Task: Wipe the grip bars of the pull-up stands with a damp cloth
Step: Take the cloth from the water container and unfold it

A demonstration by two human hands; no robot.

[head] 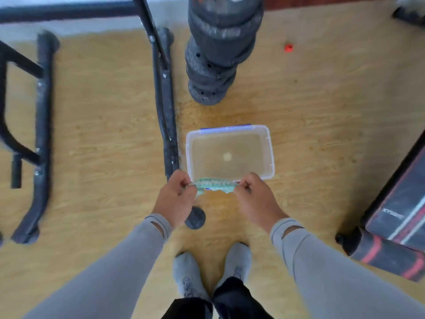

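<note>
Over the near edge of the water tub (271,155), we hold the green cloth (215,184) stretched between both hands. Our left hand (176,195) pinches its left end and our right hand (254,195) pinches its right end, fingers curled tight on the fabric, so the twisted cloth runs straight across from side to side, level with the floor. We judge this to be wringing, or pulling it taut after a dip, though no drips are visible.

What the next move turns on is where the stand lies. The pull-up stand (44,134) sits on the wooden floor to our left, well apart from the cloth. Its nearest bar (166,104) runs away from us, just beside the tub's left wall and close to our left hand. That bar's long axis points forward, crosswise to the cloth as we hold it now. The left hand is plainly the nearer one; the right would have to cross over the tub.

So we expect to swing left and turn the cloth to wrap along a bar. Whether this floor-level bar is a grip bar we cannot tell; the upper ones are blurred at the top edge.
</note>
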